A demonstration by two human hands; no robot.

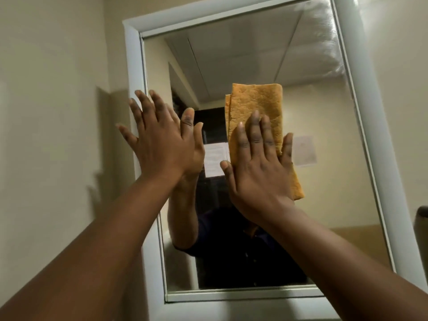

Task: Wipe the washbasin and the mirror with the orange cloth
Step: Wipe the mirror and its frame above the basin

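A white-framed mirror (pixel 324 140) hangs on the cream wall and fills most of the view. The folded orange cloth (pixel 257 103) lies flat against the glass near its middle. My right hand (pixel 259 167) presses on the cloth's lower part with flat, extended fingers. My left hand (pixel 162 140) is raised with fingers spread, flat against the mirror's left edge and frame, holding nothing. The glass reflects both arms and a dark-clothed person. The washbasin is out of view.
A smeared, streaky patch (pixel 324 42) shows on the glass at the upper right. Cream wall (pixel 58 112) lies left of the frame. A dark rounded object (pixel 422 228) pokes in at the right edge.
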